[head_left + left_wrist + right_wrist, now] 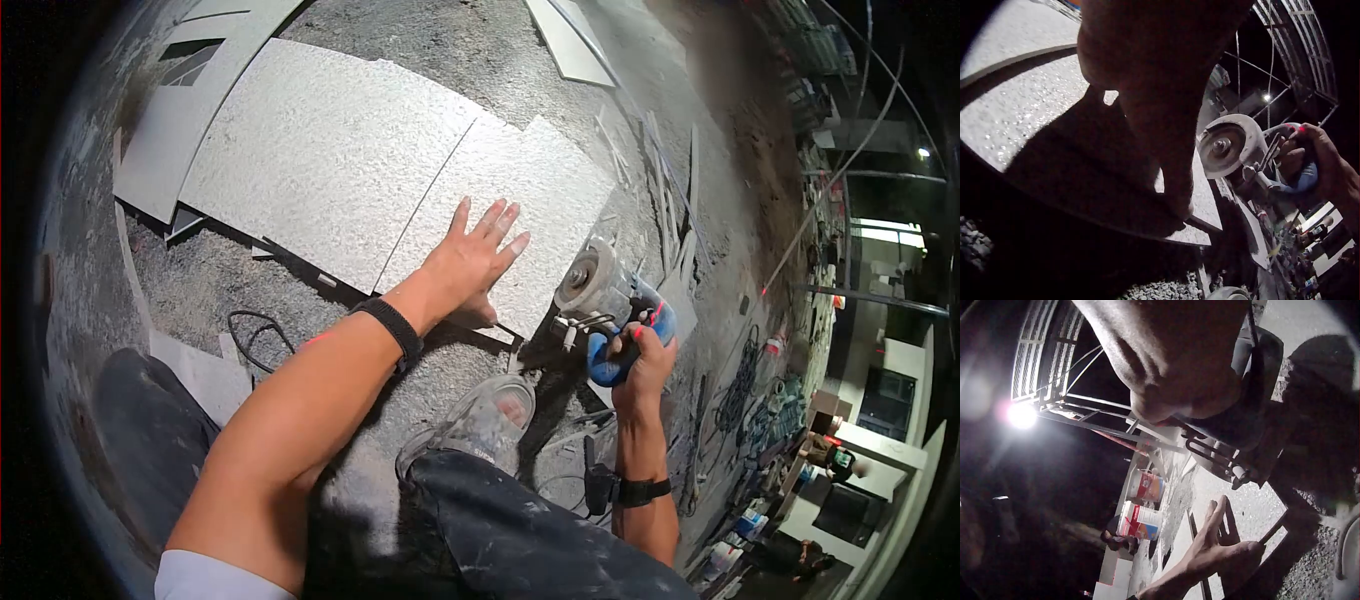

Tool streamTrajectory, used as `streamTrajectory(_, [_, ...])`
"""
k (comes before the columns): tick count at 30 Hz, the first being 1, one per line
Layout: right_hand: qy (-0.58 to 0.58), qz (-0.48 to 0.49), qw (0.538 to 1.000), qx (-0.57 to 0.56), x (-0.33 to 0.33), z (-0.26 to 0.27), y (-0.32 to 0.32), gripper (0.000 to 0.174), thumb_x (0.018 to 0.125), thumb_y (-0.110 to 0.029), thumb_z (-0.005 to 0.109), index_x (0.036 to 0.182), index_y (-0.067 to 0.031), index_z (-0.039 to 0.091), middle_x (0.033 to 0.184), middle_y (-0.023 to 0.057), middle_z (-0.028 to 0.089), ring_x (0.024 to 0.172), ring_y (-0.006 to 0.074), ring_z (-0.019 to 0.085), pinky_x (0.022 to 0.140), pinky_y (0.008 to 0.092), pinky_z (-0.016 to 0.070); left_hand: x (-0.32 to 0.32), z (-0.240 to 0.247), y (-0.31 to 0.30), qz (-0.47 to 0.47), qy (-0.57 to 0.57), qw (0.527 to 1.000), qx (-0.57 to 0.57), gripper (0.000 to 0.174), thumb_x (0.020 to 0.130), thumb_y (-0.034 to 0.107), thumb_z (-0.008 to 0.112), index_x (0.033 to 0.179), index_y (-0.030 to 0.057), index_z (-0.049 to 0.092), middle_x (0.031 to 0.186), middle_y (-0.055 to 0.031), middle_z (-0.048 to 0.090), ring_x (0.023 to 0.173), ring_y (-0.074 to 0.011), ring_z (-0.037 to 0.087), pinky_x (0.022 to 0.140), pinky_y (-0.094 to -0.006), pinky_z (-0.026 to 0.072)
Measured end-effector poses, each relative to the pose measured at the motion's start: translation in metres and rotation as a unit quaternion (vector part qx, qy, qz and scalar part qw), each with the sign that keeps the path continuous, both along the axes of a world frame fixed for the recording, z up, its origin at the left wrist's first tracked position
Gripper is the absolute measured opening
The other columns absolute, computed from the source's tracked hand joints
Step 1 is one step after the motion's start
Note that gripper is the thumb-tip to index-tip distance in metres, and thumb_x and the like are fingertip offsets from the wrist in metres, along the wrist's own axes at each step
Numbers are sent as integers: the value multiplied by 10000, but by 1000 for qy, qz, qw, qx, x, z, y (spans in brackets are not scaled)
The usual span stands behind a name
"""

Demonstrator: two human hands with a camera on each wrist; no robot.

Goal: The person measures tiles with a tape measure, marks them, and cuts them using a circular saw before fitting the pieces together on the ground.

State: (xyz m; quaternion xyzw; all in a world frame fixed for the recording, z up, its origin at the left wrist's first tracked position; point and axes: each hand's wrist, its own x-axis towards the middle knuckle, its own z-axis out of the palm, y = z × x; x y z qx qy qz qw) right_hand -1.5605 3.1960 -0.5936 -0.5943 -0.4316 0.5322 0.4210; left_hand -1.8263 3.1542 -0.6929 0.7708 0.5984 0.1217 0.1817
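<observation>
My left hand [470,262] lies with fingers spread on a pale speckled stone slab [545,165], its thumb by the near edge. A thin straight line separates this piece from a larger pale slab [310,150] on the left. My right hand [645,365] grips the blue handle of a handheld circular stone saw [610,285], just off the slab's right edge. Its round dusty disc [580,278] faces the slab. In the left wrist view the saw [1225,147] stands beyond the left hand, whose thumb reaches the slab's edge. The right wrist view shows the left hand [1210,550] flat on the stone.
My sandalled foot [500,405] stands on gravel just below the slab. A black cable [262,335] loops at the left. Thin offcut strips [670,190] lie to the right, and another slab [570,40] lies farther back. Paint buckets [1141,519] appear in the right wrist view.
</observation>
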Motion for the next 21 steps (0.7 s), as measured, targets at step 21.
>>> streamTrajectory(21, [12, 7, 999, -31, 0, 5, -21, 190, 839, -17, 599, 1021, -20, 545, 730, 52, 575, 532, 165, 559, 507, 312, 486, 0, -6, -1, 9, -2, 1000, 19, 1205, 542, 538, 908, 1520, 83, 371, 1617, -239, 231, 1519, -392, 179, 1177, -671, 168])
